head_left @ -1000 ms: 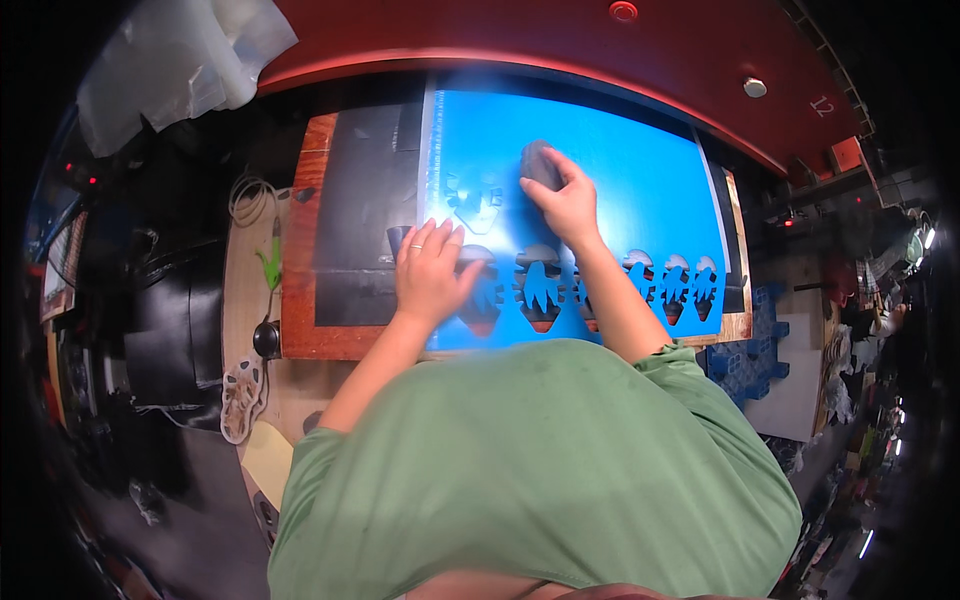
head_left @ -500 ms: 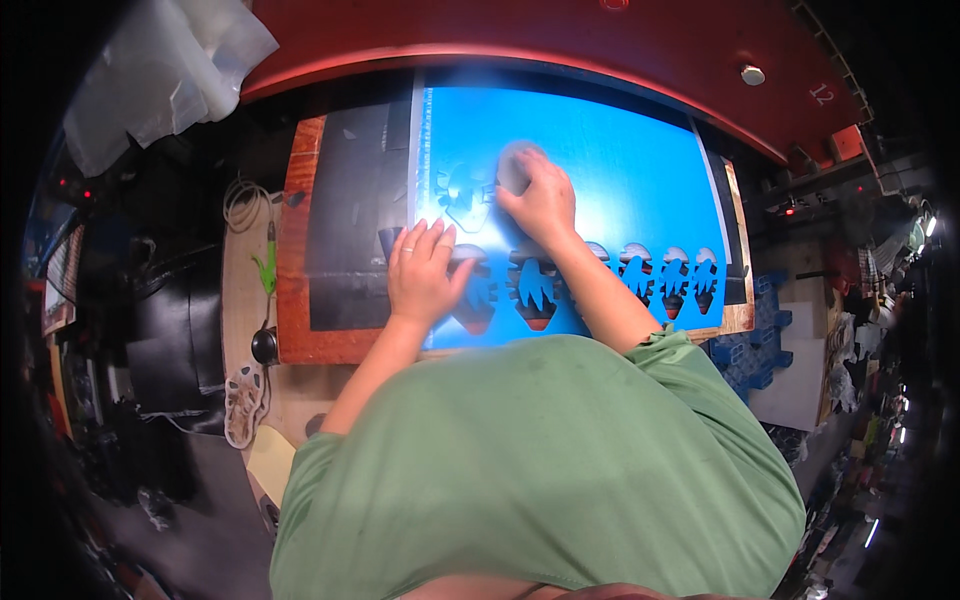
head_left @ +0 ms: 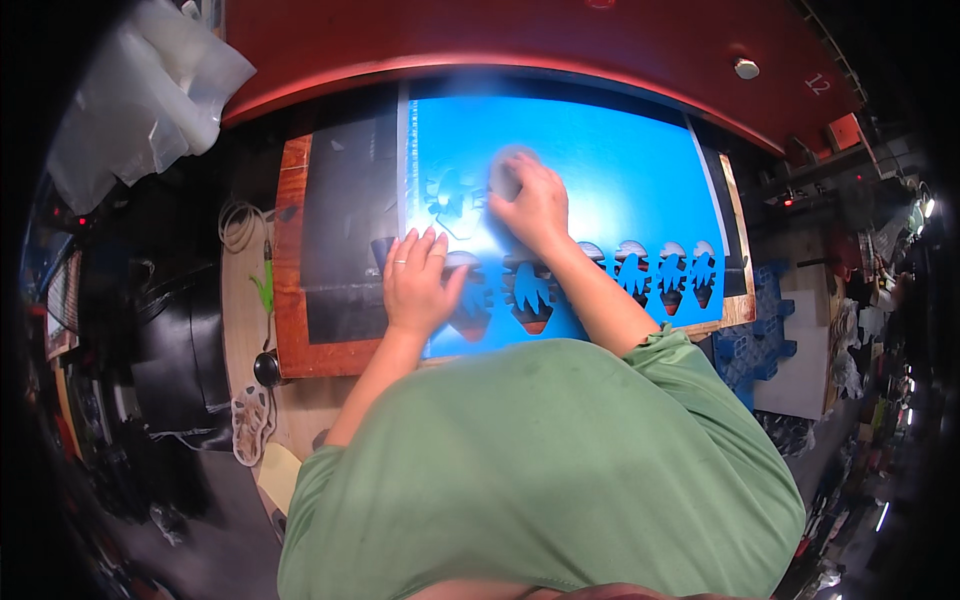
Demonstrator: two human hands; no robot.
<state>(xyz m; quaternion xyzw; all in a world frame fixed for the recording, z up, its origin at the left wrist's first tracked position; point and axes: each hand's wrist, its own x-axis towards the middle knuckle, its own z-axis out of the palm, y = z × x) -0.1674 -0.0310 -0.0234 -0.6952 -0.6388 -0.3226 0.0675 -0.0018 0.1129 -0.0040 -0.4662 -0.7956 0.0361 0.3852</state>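
A bright blue sheet (head_left: pixel 620 170) lies over a dark board. My left hand (head_left: pixel 415 285) rests flat near its lower left edge, fingers stretched out, a ring on one of them. My right hand (head_left: pixel 535 205) is closed at the edge of a blurred grey oval piece (head_left: pixel 506 176), which stands on the sheet; its exact kind is hard to make out. To the left of it shows a cut outline (head_left: pixel 458 205) in the sheet. Along the near edge runs a row of several shaped cutouts (head_left: pixel 531 300), one partly beside my left hand.
A red machine beam (head_left: pixel 480 40) spans the far side. The dark board (head_left: pixel 350 220) sits on a reddish wooden base (head_left: pixel 292 260). Translucent plastic sheeting (head_left: pixel 150 100) hangs at far left. A coiled pale cable (head_left: pixel 242 225) lies on the left, blue plastic crates (head_left: pixel 755 335) at right.
The view has shifted slightly, so the sheet and machine sit a little differently in the picture. Both hands keep nearly the same places on the sheet, and the right one still holds the grey piece.
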